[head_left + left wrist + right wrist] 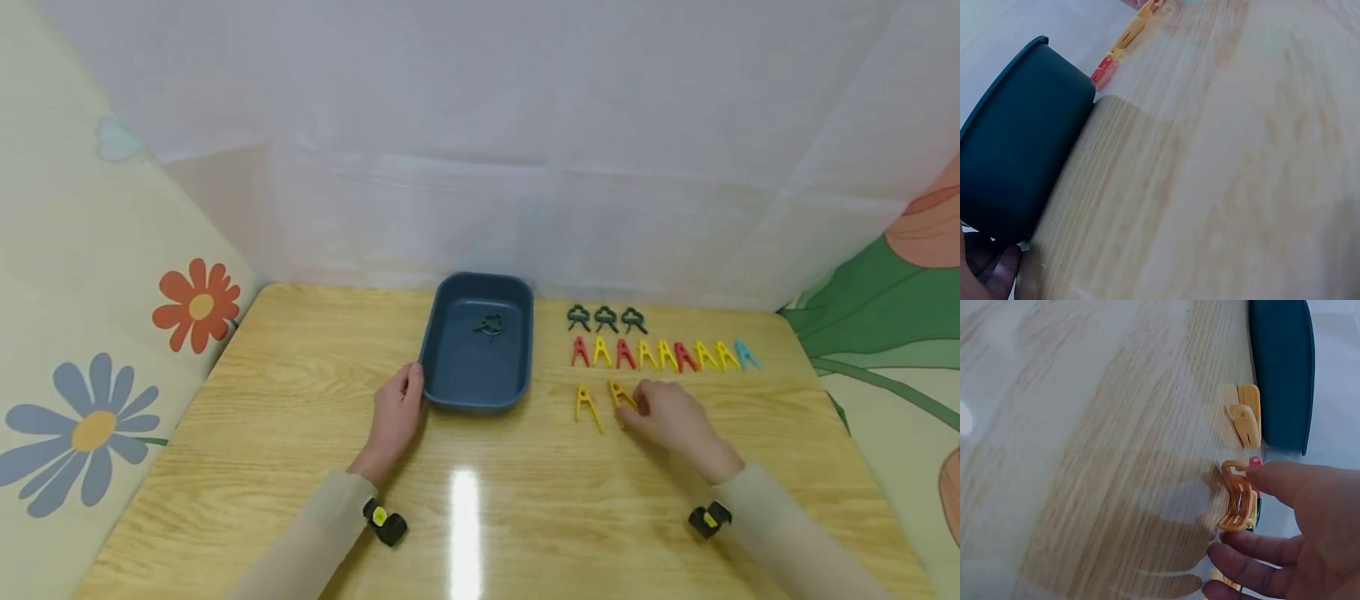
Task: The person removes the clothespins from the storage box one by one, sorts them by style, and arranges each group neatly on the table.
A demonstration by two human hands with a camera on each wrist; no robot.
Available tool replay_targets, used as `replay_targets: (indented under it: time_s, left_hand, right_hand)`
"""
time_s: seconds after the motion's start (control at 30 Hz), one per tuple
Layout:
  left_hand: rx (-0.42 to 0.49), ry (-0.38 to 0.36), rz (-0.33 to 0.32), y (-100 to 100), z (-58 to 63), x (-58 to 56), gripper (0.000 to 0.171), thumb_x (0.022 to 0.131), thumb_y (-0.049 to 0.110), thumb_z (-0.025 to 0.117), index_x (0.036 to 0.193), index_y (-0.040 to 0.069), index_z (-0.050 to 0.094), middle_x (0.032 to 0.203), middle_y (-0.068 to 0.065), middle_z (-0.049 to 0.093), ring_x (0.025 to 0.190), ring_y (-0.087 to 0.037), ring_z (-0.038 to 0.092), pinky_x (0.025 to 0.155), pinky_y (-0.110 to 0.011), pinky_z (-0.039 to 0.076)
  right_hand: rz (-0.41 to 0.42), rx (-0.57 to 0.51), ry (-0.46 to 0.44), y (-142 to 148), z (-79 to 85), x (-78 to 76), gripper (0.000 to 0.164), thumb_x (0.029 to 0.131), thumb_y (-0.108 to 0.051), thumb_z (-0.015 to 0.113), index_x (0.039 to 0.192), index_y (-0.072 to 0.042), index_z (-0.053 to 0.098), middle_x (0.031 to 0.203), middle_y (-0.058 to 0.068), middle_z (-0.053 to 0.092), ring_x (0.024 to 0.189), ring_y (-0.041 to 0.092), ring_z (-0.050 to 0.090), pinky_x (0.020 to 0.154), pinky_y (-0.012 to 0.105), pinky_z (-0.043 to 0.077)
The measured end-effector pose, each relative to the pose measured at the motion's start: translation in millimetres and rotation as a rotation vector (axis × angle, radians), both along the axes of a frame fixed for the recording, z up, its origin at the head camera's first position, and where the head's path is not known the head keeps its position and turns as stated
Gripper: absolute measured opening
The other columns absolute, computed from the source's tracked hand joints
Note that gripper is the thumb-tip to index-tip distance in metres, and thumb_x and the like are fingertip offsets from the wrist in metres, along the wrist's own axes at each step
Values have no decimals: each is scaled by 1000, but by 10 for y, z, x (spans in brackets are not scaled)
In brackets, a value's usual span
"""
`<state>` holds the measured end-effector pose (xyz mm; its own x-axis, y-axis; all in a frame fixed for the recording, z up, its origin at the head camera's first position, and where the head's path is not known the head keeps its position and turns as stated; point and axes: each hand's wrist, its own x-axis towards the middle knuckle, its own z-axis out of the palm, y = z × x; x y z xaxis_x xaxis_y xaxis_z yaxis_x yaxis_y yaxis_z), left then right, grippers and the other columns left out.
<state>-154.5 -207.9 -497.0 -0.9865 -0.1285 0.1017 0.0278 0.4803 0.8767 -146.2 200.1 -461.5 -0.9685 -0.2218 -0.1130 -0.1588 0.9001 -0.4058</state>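
Note:
My right hand (672, 421) pinches an orange clip (619, 398) at the table's right half; in the right wrist view the thumb lies against one end of this clip (1237, 497) and a finger is at the other. To its left stands another orange clip (585, 404), legs spread toward me. My left hand (395, 414) holds the near left corner of a deep dark blue tray (477, 408). Inside the tray lie dark clips (491, 325), overlapping, so their number is unclear. In the left wrist view, the thumb (1005, 272) is beside the tray's base.
Behind the orange clips runs a row of small red, yellow and blue clips (663, 354). Farther back stand three dark green cloud-shaped clips (606, 318). A white cloth (480, 167) hangs behind the wooden table (315, 358). Flower-patterned cloths hang at both sides.

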Motion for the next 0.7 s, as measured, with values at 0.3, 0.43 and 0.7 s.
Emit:
replay_targets:
  time_s: [0.3, 0.43, 0.7]
  left_hand:
    - [3, -22, -1, -1, 1, -3, 47, 115, 33, 38, 124, -1, 70, 119, -19, 71, 104, -27, 62, 93, -45, 51]
    - [-4, -23, 6, 3, 1, -4, 46, 114, 33, 39, 122, 0, 70, 118, -18, 71, 104, -26, 62, 93, -44, 51]
    - [24, -41, -6, -6, 1, -5, 49, 114, 34, 39, 131, -1, 67, 132, -20, 68, 122, -31, 62, 103, -50, 50]
  right_hand:
    - [0, 96, 58, -95, -14, 2, 39, 92, -39, 78, 92, -3, 62, 68, 2, 52, 59, 18, 47, 52, 32, 37]
    - [17, 132, 76, -117, 7, -4, 37, 91, -35, 80, 90, -4, 61, 71, 3, 52, 62, 19, 47, 53, 32, 38]
    - [42, 272, 130, -174, 109, 14, 29, 90, -29, 77, 83, -6, 62, 81, 10, 59, 77, 28, 54, 67, 45, 51]
